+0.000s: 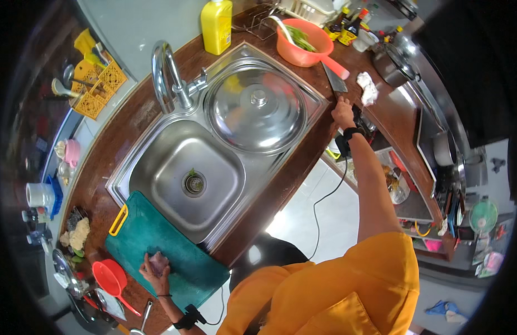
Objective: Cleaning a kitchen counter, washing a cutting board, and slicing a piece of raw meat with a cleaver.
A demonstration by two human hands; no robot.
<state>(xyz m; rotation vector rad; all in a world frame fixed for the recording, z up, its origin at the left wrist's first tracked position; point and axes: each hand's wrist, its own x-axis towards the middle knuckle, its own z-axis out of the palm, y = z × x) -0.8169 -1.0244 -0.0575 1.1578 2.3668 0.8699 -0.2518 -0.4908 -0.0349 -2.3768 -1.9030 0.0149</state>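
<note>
My left hand [157, 279] is on a purplish lump of food [159, 264], its fingers around the near side. Beneath them lies a green cutting board [145, 234] with a yellow handle, overlapping the sink's near left corner. Far to the right, at the counter edge, my right hand [343, 114] is closed at the handle end of a knife [336, 79]. The fingers hide that handle. The knife's broad blade points away, its tip passing below an orange plastic bowl [304, 58] of cut green vegetables with a white utensil inside.
A steel sink basin [158, 167] and chrome faucet [181, 94] lie between my hands. A large metal lid [256, 109] covers the second basin. White crumpled cloth [367, 88] lies near the knife; a yellow bottle [217, 27] stands behind. A red dipper [110, 277] sits left of the board.
</note>
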